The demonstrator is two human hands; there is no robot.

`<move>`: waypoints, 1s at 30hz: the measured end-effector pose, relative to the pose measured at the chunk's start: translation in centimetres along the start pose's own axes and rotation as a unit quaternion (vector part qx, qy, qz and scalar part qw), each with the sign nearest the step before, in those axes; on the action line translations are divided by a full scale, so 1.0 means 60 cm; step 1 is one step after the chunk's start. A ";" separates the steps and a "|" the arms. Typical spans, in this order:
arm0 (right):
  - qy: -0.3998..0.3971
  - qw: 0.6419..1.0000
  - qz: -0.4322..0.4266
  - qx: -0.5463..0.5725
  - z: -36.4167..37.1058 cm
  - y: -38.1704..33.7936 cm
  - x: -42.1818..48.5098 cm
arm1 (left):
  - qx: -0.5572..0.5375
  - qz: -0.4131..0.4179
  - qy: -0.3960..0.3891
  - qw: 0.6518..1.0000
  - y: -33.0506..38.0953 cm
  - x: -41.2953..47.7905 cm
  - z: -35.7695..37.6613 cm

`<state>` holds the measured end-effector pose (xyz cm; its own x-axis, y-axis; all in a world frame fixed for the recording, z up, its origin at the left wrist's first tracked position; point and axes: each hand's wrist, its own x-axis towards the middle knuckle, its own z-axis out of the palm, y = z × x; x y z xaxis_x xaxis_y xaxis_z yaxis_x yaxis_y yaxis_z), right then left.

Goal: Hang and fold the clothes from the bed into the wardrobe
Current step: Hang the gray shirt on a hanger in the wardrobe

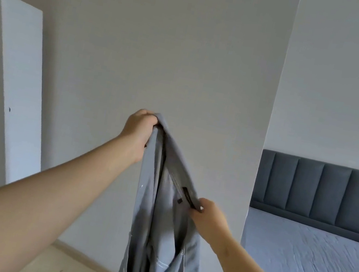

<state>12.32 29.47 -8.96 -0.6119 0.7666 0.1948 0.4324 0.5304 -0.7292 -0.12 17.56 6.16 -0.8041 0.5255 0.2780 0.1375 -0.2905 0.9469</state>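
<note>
A light grey-blue pair of trousers (pixel 158 228) hangs in front of me, its legs dropping out of the bottom of the view. My left hand (pixel 137 132) is raised and grips one end of the waistband. My right hand (pixel 208 216) sits lower and to the right, pinching the other end of the waistband near a small dark label. The waistband slopes down from left to right between the hands. A white wardrobe door (pixel 21 88) stands open at the far left; the wardrobe's inside is out of view.
A wide grey wall panel (pixel 165 49) fills the middle, right behind the trousers. At the right lies the bed (pixel 309 266) with a crumpled pale blue sheet and a dark grey padded headboard (pixel 322 192). Light floor (pixel 69 267) shows at the bottom left.
</note>
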 end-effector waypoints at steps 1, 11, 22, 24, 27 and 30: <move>-0.003 1.000 -0.002 -0.007 0.006 -0.001 0.003 | 0.010 0.019 0.008 1.000 0.000 0.000 -0.012; 0.016 0.979 -0.138 0.150 0.091 -0.152 0.013 | 0.290 -0.033 0.076 0.954 -0.057 0.001 -0.238; -0.109 0.946 -0.205 0.227 0.331 -0.378 0.011 | 0.282 -0.149 0.161 0.934 -0.093 -0.028 -0.550; -0.129 0.944 -0.202 0.228 0.400 -0.421 0.017 | 0.300 -0.125 0.191 0.926 -0.087 -0.014 -0.624; -0.177 0.936 -0.195 0.233 0.506 -0.487 0.018 | 0.376 -0.093 0.208 0.898 -0.080 0.004 -0.736; -0.218 0.925 -0.189 0.248 0.608 -0.563 0.018 | 0.436 -0.084 0.239 0.864 -0.079 0.024 -0.854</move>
<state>-27.10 -0.84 -8.05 -0.9125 0.2850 0.2935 -0.1579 0.4163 -0.8954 -31.59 -21.27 -6.18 -0.9730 0.0521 0.2248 0.2127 0.5799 0.7865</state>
